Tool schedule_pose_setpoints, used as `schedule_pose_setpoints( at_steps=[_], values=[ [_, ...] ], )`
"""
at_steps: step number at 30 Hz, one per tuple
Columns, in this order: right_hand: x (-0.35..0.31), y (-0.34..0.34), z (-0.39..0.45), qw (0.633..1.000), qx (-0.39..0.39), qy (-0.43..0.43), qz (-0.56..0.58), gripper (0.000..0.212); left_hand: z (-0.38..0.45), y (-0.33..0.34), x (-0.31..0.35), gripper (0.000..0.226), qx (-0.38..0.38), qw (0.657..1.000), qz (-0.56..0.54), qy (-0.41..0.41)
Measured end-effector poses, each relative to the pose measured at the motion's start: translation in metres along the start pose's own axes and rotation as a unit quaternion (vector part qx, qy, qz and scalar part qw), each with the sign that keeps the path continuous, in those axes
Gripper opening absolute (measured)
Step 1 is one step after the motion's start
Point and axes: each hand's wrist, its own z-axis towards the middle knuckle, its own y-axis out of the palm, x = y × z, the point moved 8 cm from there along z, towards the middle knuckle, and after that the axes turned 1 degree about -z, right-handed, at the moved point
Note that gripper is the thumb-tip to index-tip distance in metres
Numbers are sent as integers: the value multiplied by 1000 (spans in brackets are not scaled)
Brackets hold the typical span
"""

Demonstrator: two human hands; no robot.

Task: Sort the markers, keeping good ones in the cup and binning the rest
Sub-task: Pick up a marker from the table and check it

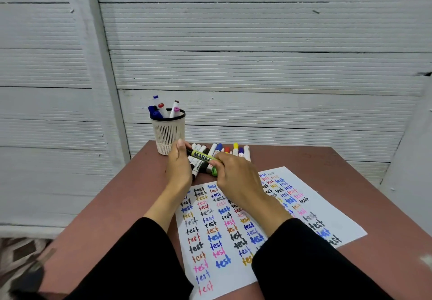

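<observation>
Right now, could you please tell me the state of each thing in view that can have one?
Green marker with yellow label: capped, held level above the pile.
Left hand: grips the marker's far end.
Right hand: pinches the marker's green cap.
White mesh cup: upright, holding several markers.
Pile of loose markers: lying on the table, capped.
White paper sheet: flat, covered in coloured "test" words.

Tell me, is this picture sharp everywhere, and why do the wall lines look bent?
In the head view, light is soft and even, with only faint shadows under the hands. The wide lens bows the wall planks toward the edges. The green marker label and the test sheet read fairly clearly, while the patterned floor at lower left is smeared and blurred.
</observation>
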Motion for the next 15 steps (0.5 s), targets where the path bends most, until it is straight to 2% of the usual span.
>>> schedule_pose_setpoints(
  at_steps=[6,10,12,15],
  values=[
    [12,6,4,992,-56,87,78,29,-1,7,1,36,-34,999,16,17],
    [28,16,-1,948,-107,167,250,43,-6,15,10,32,-90,995,9,41],
    [32,12,1,925,-90,181,320,47,-8,19,19,24,-124,991,-16,43],
    [44,0,10,905,1,198,377,31,-10,20,28,16,-132,989,-63,10]
  ],
)
